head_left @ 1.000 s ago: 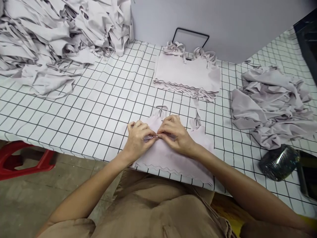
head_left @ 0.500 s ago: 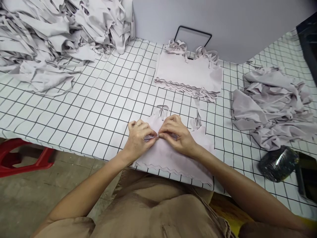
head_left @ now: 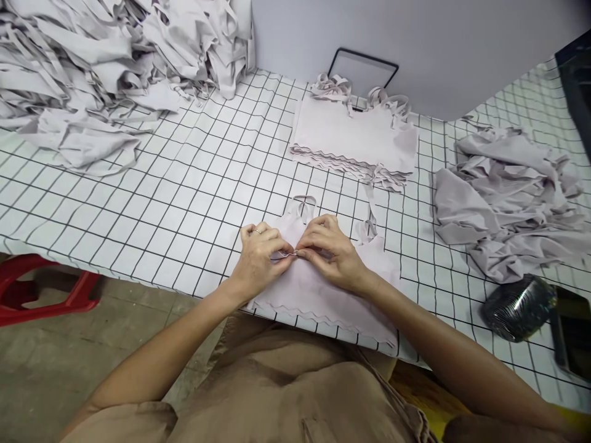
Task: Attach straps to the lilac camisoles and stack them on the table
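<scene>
Two bare hands at work on a pale pink top [head_left: 323, 301], which lies flat on the checked tablecloth [head_left: 184, 203] at the near edge of the table, its wavy hem toward the wearer of a brown shirt [head_left: 286, 384] and its straps toward the far side. The left hand [head_left: 259, 257], with a ring [head_left: 257, 231] on one finger, pinches a fold of the top between thumb and forefinger, the remaining fingers curled. The right hand [head_left: 333, 253] likewise has thumb and fingertips closed on the fabric; the two pinches nearly meet, and a thin pale edge shows between them, too small to make out in detail.

Beyond the top lies a neat stack of similar garments [head_left: 355, 135], hems near and straps far, in front of a grey panel [head_left: 415, 37] and a black wire loop [head_left: 364, 58]. The top's right strap extends toward the stack; whether they touch cannot be told. Far left: a large, tangled heap of pale cloth [head_left: 115, 61]. Right: a smaller crumpled pile [head_left: 503, 197], with a shiny black bundle [head_left: 519, 307] and a phone [head_left: 572, 332] on its near side. Near left, beside the table: a red stool [head_left: 46, 289].
</scene>
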`<control>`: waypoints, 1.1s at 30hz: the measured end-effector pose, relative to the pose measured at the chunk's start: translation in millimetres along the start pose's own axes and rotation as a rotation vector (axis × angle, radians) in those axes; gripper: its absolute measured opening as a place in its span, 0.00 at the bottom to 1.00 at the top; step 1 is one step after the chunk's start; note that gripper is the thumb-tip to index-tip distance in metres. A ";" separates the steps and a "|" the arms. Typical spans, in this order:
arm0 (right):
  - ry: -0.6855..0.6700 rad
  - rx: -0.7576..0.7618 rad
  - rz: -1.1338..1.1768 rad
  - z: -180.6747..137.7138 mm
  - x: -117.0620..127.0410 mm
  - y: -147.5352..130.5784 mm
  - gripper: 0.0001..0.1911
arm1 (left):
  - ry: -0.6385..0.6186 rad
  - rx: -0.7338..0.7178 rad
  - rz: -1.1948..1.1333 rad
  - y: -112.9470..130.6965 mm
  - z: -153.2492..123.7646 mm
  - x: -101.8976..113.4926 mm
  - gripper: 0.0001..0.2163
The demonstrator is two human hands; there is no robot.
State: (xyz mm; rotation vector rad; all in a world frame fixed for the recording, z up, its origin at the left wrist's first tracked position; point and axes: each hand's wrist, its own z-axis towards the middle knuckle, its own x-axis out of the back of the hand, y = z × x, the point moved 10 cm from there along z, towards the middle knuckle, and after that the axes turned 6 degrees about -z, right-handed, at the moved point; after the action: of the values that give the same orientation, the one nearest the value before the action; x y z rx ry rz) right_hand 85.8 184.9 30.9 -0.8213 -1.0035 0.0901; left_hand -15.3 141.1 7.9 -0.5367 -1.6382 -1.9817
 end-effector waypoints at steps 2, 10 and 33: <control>0.005 0.011 0.003 -0.3 0.0 -1.0 0.06 | 0.002 -0.003 0.003 0.5 0.1 0.3 0.04; 0.014 0.022 0.010 -1.4 -0.5 -2.0 0.06 | -0.023 0.015 0.017 0.5 0.3 0.0 0.04; -0.166 0.328 -0.470 -0.2 -13.3 -27.7 0.16 | 0.033 -0.086 -0.003 7.6 -1.5 6.1 0.11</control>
State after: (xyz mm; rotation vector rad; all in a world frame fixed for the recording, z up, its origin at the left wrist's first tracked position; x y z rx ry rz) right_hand 70.5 159.6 39.4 -0.2687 -1.2756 -0.0807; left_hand -15.5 137.7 17.1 -0.5310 -1.5404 -2.0598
